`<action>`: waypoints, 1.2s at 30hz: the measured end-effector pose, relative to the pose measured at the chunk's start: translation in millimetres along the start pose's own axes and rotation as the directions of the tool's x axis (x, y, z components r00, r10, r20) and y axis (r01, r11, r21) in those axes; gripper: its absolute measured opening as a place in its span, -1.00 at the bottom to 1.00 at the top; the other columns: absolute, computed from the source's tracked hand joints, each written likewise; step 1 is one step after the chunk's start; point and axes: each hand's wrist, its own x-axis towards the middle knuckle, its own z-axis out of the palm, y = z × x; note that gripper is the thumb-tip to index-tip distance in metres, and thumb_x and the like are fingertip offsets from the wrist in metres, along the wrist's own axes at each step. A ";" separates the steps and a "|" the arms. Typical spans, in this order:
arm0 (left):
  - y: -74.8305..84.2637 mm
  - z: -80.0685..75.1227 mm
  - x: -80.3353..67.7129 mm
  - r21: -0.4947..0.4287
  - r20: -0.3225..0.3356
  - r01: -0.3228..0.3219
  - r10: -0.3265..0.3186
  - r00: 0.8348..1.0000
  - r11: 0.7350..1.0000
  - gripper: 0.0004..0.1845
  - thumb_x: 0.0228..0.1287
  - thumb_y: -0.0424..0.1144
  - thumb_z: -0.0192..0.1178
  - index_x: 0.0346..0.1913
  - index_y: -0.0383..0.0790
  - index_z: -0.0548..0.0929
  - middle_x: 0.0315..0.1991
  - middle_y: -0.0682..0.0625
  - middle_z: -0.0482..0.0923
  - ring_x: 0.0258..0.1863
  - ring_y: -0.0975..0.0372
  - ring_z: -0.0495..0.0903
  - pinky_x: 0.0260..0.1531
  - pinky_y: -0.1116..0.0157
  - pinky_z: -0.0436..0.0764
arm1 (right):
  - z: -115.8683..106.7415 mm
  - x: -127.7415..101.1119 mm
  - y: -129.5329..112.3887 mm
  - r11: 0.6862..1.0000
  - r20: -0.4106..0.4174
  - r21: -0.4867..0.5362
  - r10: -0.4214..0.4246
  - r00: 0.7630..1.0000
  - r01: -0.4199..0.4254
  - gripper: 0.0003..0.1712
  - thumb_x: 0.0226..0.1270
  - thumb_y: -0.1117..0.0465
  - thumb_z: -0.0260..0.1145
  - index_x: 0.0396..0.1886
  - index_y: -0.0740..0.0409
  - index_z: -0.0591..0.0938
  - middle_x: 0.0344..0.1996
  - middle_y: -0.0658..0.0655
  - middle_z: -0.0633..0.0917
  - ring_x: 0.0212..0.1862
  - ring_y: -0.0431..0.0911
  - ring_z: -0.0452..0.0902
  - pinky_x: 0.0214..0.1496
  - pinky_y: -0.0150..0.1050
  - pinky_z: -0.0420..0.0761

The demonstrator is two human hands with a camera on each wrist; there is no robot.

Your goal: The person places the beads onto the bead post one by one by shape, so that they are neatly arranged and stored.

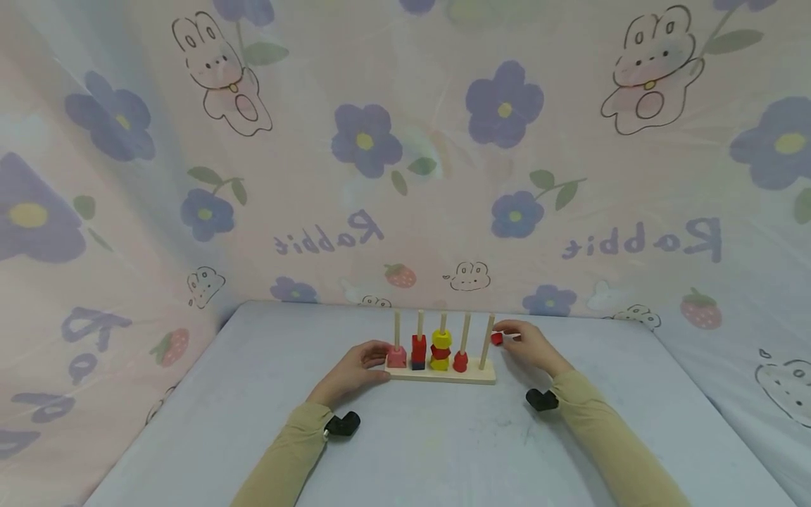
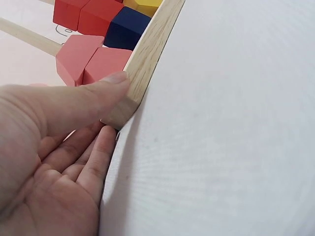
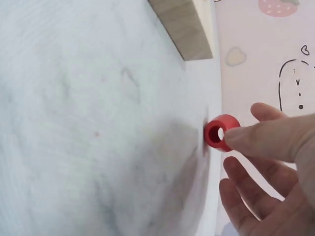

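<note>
A wooden peg stand [image 1: 443, 377] with several upright pegs is on the table. My left hand [image 1: 355, 367] grips its left end, thumb against the base edge and fingers at the end in the left wrist view. Pink blocks [image 2: 78, 56] sit on the leftmost peg. The second peg carries red blocks [image 1: 419, 345] above a dark blue block [image 2: 127, 28]. Yellow and red pieces [image 1: 441, 351] alternate on the middle peg, and red pieces [image 1: 460, 362] sit on the fourth. Right of the bare rightmost peg [image 1: 486, 343], my right hand [image 1: 531, 346] pinches a red bead [image 3: 226, 120] with a hole through it.
A white-covered table [image 1: 431, 451] lies under the stand. Behind it hangs a curtain [image 1: 437, 211] printed with flowers and rabbits, which also runs along both sides. Black wrist straps [image 1: 343, 424] are on both sleeved arms.
</note>
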 end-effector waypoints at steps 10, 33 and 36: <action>5.7 0.8 0.2 0.006 0.010 -0.008 0.008 1.000 1.000 -0.41 0.11 -0.45 0.35 0.24 -0.30 0.42 0.19 -0.15 0.45 0.18 0.03 0.46 0.19 0.18 0.46 | 4.6 2.1 1.8 0.998 0.017 -0.050 -0.027 0.999 0.028 -0.68 0.08 0.59 0.24 -0.15 0.36 0.67 -0.23 0.25 0.67 -0.15 0.12 0.57 -0.10 -0.01 0.63; -1.1 0.2 1.7 0.003 -0.002 -0.001 0.001 1.000 1.000 -0.40 0.10 -0.44 0.36 0.23 -0.28 0.43 0.18 -0.14 0.45 0.17 0.05 0.46 0.18 0.21 0.47 | 3.7 -8.2 10.0 0.998 -0.043 0.051 0.046 0.998 -0.044 -0.71 0.20 0.41 0.36 -0.06 0.30 0.61 -0.18 0.21 0.67 -0.19 0.03 0.63 -0.14 -0.19 0.66; -1.8 0.5 1.3 0.001 -0.005 -0.001 0.001 1.000 1.000 -0.40 0.10 -0.44 0.37 0.23 -0.28 0.43 0.18 -0.14 0.45 0.17 0.04 0.46 0.18 0.20 0.47 | -3.1 -9.5 3.8 0.991 -0.042 0.125 0.049 0.998 -0.043 -0.68 0.24 0.38 0.34 -0.01 0.35 0.57 -0.15 0.27 0.65 -0.16 0.08 0.62 -0.15 -0.16 0.67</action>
